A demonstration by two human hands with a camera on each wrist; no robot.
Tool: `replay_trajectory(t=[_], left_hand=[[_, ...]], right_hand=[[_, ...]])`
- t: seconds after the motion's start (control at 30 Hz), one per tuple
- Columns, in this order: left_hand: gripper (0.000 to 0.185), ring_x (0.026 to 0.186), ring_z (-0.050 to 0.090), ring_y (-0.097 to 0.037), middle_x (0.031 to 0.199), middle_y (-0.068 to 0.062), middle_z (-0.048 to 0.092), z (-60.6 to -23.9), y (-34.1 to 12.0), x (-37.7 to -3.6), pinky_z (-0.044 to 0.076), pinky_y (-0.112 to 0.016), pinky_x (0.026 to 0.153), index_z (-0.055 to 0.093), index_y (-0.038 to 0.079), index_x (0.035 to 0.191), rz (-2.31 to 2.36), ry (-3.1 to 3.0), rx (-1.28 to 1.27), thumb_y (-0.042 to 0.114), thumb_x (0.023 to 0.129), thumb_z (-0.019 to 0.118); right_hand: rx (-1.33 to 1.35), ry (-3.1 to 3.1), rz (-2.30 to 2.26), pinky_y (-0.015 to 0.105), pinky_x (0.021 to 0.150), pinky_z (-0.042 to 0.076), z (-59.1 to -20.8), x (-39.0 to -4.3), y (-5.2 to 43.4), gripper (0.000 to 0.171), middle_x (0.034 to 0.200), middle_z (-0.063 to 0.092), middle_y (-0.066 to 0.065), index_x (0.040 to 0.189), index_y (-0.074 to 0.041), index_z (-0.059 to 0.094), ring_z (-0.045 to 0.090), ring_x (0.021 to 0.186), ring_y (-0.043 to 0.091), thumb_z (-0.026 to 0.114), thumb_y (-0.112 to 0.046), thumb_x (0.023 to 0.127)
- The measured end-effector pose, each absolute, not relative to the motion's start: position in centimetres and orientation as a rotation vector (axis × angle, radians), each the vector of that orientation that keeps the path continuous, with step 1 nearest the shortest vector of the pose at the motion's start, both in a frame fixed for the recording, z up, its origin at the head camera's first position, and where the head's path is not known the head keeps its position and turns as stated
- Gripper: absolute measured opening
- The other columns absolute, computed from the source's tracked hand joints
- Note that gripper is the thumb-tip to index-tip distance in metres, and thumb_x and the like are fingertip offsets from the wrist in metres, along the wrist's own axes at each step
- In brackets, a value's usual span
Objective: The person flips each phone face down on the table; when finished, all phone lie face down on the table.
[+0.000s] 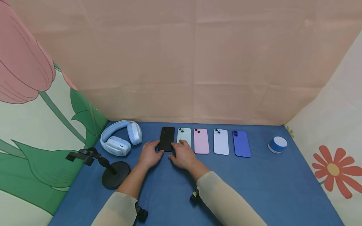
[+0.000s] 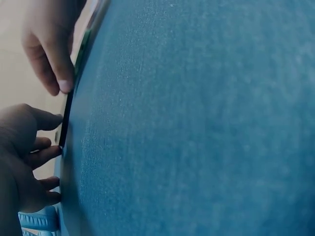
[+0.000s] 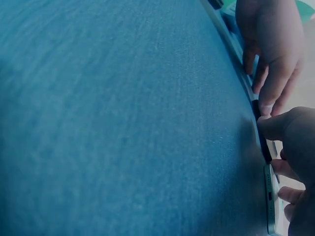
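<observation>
A black phone (image 1: 167, 137) lies face down, with both hands at its near end. My left hand (image 1: 150, 154) touches the phone's left side and near edge, its other fingertips reaching down to the cloth. From the right, my right hand (image 1: 184, 156) has its thumb by the near edge of the black phone, as the right wrist view shows. Its fingers extend into the narrow space beside a mint phone (image 1: 184, 133) and partly cover that phone's lower end. In the left wrist view the black phone (image 2: 67, 115) appears only as a thin dark edge.
Rightward in the row lie a pink phone (image 1: 201, 142), a white phone (image 1: 221, 142) and a blue phone (image 1: 241, 144). A blue-and-white round container (image 1: 277, 145) stands at far right. Light blue headphones (image 1: 116, 145) and a black stand (image 1: 116, 174) are at left.
</observation>
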State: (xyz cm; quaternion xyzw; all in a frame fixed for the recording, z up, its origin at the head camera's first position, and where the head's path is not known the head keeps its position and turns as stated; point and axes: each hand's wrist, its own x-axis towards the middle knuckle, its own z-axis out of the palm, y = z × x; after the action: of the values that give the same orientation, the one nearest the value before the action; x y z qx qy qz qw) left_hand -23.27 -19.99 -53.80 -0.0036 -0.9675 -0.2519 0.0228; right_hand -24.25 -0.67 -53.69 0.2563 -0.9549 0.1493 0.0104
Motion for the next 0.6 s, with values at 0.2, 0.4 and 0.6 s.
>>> replay_trajectory(t=[0.2, 0.4, 0.6], left_hand=[[0.059, 0.142, 0.042, -0.047, 0.145, -0.019, 0.060, -53.80, -19.94, -23.32, 0.033, -0.058, 0.118, 0.058, 0.001, 0.146, -0.788, -2.997, 0.025, 0.025, 0.095, 0.073], [0.055, 0.143, 0.042, -0.046, 0.143, -0.019, 0.061, -53.68, -19.84, -23.41, 0.036, -0.060, 0.117, 0.059, 0.006, 0.147, -0.842, -2.993, 0.098, 0.021, 0.095, 0.073], [0.055, 0.144, 0.041, -0.047, 0.147, -0.026, 0.055, -53.48, -19.87, -23.38, 0.035, -0.062, 0.116, 0.058, 0.008, 0.148, -0.914, -2.999, 0.146, 0.021, 0.096, 0.072]], right_hand=[[0.807, -2.983, 0.490, 0.043, 0.122, 0.033, -53.86, -24.23, -0.69, 0.059, 0.144, 0.064, 0.003, 0.147, -0.012, 0.059, 0.040, 0.148, 0.030, 0.068, -0.044, 0.099], [0.813, -2.974, 0.488, 0.045, 0.123, 0.032, -54.06, -24.16, -0.51, 0.054, 0.148, 0.061, 0.000, 0.146, -0.015, 0.062, 0.037, 0.150, 0.030, 0.067, -0.043, 0.100], [0.818, -3.003, 0.505, 0.047, 0.124, 0.029, -54.12, -24.13, -0.41, 0.055, 0.151, 0.058, -0.001, 0.148, -0.018, 0.060, 0.032, 0.153, 0.028, 0.065, -0.044, 0.101]])
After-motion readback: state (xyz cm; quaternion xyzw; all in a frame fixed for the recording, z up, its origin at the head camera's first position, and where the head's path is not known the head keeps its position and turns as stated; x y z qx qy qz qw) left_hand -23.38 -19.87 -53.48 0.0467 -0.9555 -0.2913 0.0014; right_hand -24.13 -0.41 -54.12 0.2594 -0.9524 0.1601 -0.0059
